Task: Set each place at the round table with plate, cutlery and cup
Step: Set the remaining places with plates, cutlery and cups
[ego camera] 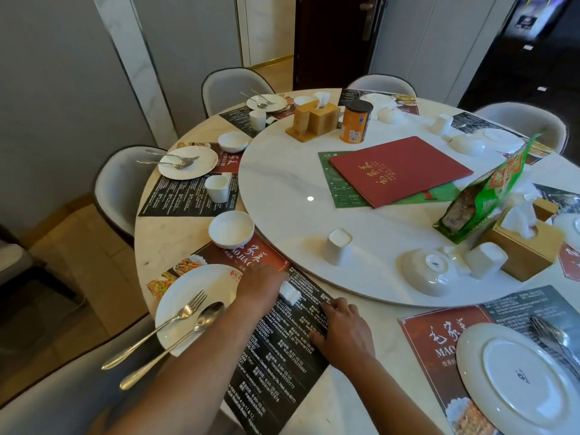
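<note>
On the near placemat a white plate carries a fork and a spoon, with a white bowl beyond it. My left hand reaches across the mat and its fingertips hold a small white cutlery rest. My right hand rests on the mat's right edge, fingers spread. A white cup stands tilted on the turntable, apart from both hands. Two places at the far left each have a plate, cutlery, bowl and cup.
To the right lies an upside-down plate on another mat. The turntable holds a red menu, a green bag, a tissue box, an overturned bowl, a cup, and an orange can. Grey chairs ring the table.
</note>
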Motion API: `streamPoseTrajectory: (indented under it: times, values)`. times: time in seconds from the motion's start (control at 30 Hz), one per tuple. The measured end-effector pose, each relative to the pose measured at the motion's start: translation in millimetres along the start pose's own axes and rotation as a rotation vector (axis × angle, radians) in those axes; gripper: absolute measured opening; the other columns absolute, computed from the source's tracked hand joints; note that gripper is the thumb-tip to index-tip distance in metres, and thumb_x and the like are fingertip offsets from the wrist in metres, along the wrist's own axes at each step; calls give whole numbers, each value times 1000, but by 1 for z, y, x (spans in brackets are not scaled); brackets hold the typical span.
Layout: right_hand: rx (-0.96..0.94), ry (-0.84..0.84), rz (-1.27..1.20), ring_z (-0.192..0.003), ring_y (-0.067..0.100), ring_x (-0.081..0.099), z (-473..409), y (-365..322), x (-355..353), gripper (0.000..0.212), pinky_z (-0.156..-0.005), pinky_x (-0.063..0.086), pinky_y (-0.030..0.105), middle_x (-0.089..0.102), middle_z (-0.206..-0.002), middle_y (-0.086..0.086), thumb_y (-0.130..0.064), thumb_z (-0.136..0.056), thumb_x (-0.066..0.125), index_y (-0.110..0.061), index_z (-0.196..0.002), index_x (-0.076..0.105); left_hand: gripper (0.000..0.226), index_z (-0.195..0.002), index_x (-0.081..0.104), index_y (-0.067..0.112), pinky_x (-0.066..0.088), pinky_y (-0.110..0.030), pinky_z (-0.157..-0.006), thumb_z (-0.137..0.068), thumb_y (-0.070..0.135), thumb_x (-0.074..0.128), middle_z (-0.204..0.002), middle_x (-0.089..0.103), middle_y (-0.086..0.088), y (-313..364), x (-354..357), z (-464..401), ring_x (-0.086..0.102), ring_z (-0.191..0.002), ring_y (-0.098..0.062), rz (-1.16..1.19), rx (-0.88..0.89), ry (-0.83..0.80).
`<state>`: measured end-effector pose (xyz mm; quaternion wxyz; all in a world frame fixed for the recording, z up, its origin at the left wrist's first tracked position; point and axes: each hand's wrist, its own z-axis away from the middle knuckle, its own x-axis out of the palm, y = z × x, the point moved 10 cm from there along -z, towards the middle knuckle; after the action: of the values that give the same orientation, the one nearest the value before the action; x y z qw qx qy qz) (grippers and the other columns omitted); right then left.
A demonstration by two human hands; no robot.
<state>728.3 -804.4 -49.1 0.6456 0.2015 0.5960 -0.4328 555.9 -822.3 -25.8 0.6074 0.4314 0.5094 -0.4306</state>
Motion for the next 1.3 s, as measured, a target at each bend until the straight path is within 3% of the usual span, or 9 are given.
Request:
streamPoseTrajectory:
  times: [0.37,0.6,0.77,0.9,1.03,1.1,1.3]
  values:
    - [21,-18,-33,-114,13,48,-14,4,-1,65,-89,51,33,49,-123,-8,-63,-76,69,-34,-132,52,51,-134,58,27,42,-43,-100,-91,-1,57,-123,61,-6,1,2,-7,49,-122,-29,-28,-13,5]
    - [32,-13,-15,-116,15,49,-9,3,0,61,-89,52,33,50,-129,-6,-61,-82,64,-32,-134,50,75,-154,29,24,37,-45,-111,-90,4,60,-146,48,-8,-3,5,13,40,-136,-31,42,-134,84]
    - [141,224,-103,-101,17,55,-21,12,-48,36,-74,52,33,56,-113,-4,-49,-90,59,-24,-116,59,48,-142,42,22,42,-34,-104,-97,29,58,-141,48,-3,22,12,53,43,-128,-22,168,-145,122]
    - [138,388,-62,-112,27,47,-49,13,-87,54,-77,52,39,46,-127,5,-44,-85,68,-19,-129,46,39,-134,53,22,45,-30,-99,-99,38,55,-134,52,1,35,26,70,49,-121,-18,243,-150,81]
    - [139,249,49,-127,34,43,-90,8,-91,84,-86,53,43,22,-153,10,-39,-87,69,-24,-152,18,46,-141,49,21,46,-32,-100,-99,42,53,-139,48,-2,38,34,70,45,-126,-21,254,-162,29]
    - [145,153,83,-126,36,46,-106,9,-85,85,-85,51,41,19,-156,11,-36,-90,65,-26,-155,11,48,-142,46,22,45,-34,-101,-99,42,53,-143,44,-1,37,37,70,41,-130,-21,257,-172,5]
    - [102,113,101,-93,34,66,-123,12,-90,53,-62,45,34,43,-131,11,-22,-90,64,-21,-136,37,49,-145,41,24,44,-34,-105,-100,42,52,-150,36,1,37,38,72,34,-136,-21,264,-211,-1]
